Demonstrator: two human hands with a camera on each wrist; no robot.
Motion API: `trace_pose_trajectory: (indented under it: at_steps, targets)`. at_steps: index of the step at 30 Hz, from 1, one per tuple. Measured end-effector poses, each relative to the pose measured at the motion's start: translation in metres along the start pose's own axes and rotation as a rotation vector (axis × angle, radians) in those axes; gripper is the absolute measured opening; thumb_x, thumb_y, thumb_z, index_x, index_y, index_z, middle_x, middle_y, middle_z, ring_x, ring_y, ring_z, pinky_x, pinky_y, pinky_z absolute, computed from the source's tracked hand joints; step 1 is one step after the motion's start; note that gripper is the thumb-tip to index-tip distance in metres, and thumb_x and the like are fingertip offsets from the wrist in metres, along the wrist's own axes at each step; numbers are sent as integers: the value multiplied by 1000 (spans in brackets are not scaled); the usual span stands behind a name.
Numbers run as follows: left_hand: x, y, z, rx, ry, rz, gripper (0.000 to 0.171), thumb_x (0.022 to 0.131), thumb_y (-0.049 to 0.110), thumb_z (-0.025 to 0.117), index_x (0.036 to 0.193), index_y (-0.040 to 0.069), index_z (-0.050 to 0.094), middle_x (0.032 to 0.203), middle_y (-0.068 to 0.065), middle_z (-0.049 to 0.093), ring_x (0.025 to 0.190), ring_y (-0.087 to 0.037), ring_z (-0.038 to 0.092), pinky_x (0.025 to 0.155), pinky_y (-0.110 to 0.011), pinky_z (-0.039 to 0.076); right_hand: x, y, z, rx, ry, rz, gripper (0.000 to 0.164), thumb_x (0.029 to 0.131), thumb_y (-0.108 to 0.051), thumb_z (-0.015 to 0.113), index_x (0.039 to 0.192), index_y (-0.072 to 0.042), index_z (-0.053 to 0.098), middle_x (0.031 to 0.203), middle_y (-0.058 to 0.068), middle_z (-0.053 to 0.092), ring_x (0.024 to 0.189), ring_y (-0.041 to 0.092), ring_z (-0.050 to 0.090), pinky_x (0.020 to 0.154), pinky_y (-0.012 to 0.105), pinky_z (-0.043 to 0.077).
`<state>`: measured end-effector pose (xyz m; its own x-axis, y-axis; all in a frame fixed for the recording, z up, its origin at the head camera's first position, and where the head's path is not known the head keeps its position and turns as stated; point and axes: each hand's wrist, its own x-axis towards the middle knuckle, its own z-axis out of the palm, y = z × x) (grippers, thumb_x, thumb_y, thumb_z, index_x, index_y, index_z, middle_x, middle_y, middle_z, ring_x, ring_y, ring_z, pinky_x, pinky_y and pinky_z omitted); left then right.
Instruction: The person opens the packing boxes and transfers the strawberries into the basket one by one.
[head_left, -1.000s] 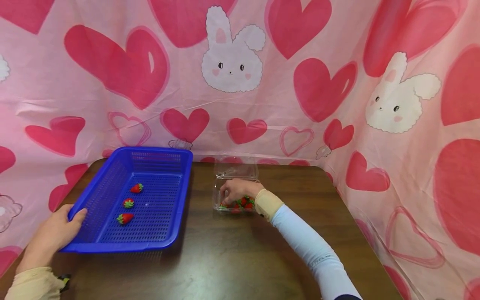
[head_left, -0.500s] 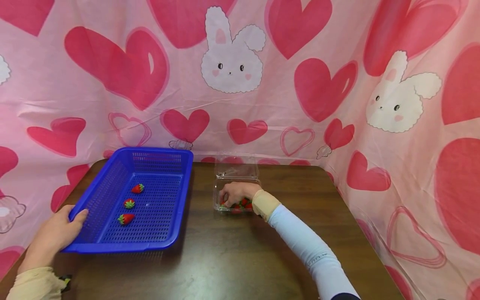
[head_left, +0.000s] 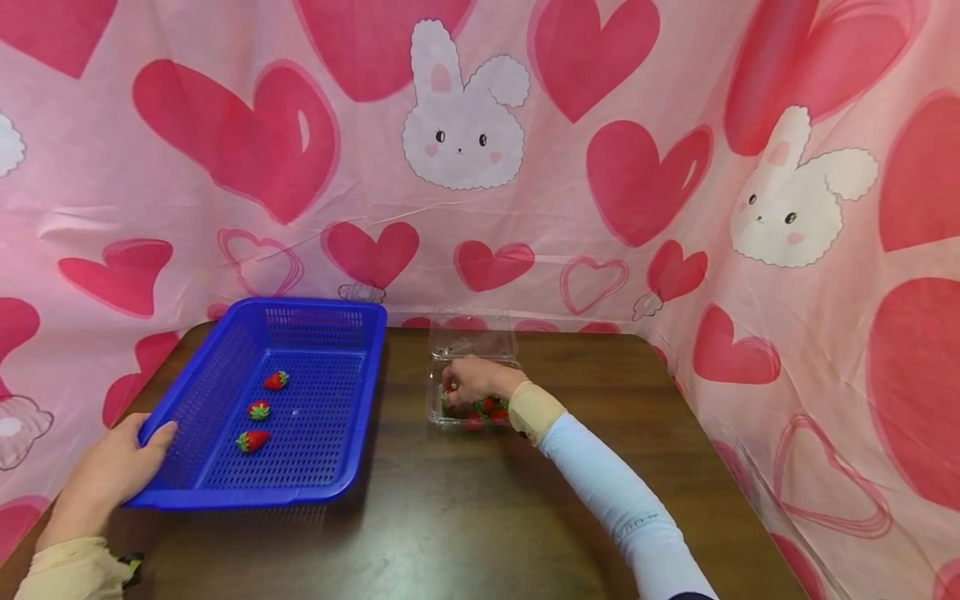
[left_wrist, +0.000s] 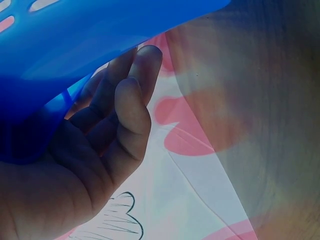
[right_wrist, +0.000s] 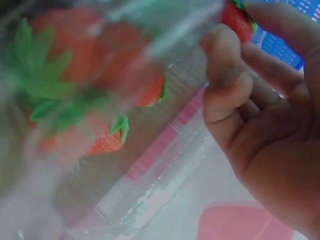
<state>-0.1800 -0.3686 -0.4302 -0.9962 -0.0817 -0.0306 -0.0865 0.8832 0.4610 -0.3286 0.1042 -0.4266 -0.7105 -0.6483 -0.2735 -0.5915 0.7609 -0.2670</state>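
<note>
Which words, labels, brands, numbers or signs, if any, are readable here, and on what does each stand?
Readable: none.
Pale blue sleeve, right arm: dark lettering, too small and blurred to read.
Blue basket, clear container, strawberries: no text visible.

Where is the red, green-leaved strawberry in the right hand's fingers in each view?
Right wrist: red strawberry at the top, right of centre, between the right hand's fingers.
Head: slightly below and left of centre, at the fingertips.
Left wrist: not in it.
Shared landmark: the blue perforated plastic basket, visible in all three.
</note>
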Motion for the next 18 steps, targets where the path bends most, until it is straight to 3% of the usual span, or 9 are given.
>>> trace_pose_trajectory:
  at_steps: [6, 11, 18]
  targets:
    - [1, -1, 0, -9, -5, -3, 58, 103, 32, 42, 124, -21, 36, 108, -48, 51, 94, -63, 53, 76, -64, 45, -4, -3, -9, 1, 138, -48, 27, 89, -24, 67, 112, -9, 70, 91, 0, 70, 74, 10, 58, 68, 23, 53]
    - [2, -4, 1, -6, 1, -4, 60, 103, 35, 41, 125, -21, 37, 110, -48, 51, 95, -64, 52, 75, -64, 44, -6, -12, -24, 20, 211, -74, 29, 90, -24, 66, 114, -10, 68, 89, -1, 70, 72, 9, 57, 68, 21, 52]
    - [3, -7, 3, -6, 8, -5, 60, 103, 36, 41, 125, -20, 37, 112, -48, 50, 96, -64, 51, 76, -65, 44, -5, -34, -50, 42, 271, -118, 18, 89, -24, 64, 104, -13, 67, 77, -4, 64, 67, 10, 56, 63, 20, 49]
